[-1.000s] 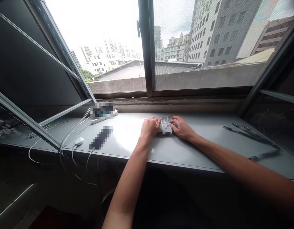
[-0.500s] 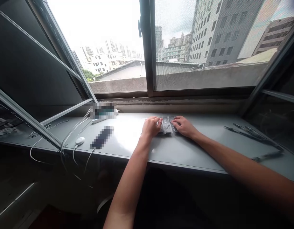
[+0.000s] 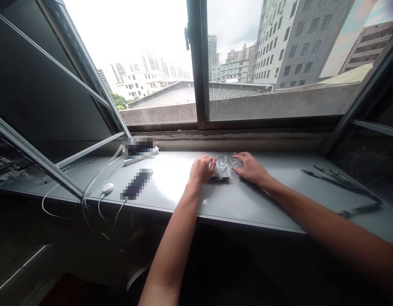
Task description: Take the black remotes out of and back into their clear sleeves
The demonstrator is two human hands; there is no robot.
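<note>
Two clear crinkled plastic pieces, seemingly bags, lie side by side on the grey tabletop (image 3: 244,204). The left one, a clear plastic bag (image 3: 222,166) with something grey and flat under or in it, touches my left hand (image 3: 202,168). That hand's fingers are curled, with thumb and forefinger closed at the bag's left edge. My right hand (image 3: 250,168) has its thumb and fingers closed round a smaller clear plastic bag (image 3: 235,162). A narrow gap shows between the two bags. What the bags contain is too small to make out.
Left on the table are a pixelated dark object (image 3: 136,184) with a cable, a white round device (image 3: 107,188) and a white power strip (image 3: 140,156) with cords. Dark thin rods or cables (image 3: 340,180) lie at the right. A window (image 3: 276,68) rises behind; metal frames flank the table.
My right hand has shifted slightly right, drawing the smaller plastic bag with it, so more of that bag shows. My left hand has stayed in nearly the same place.
</note>
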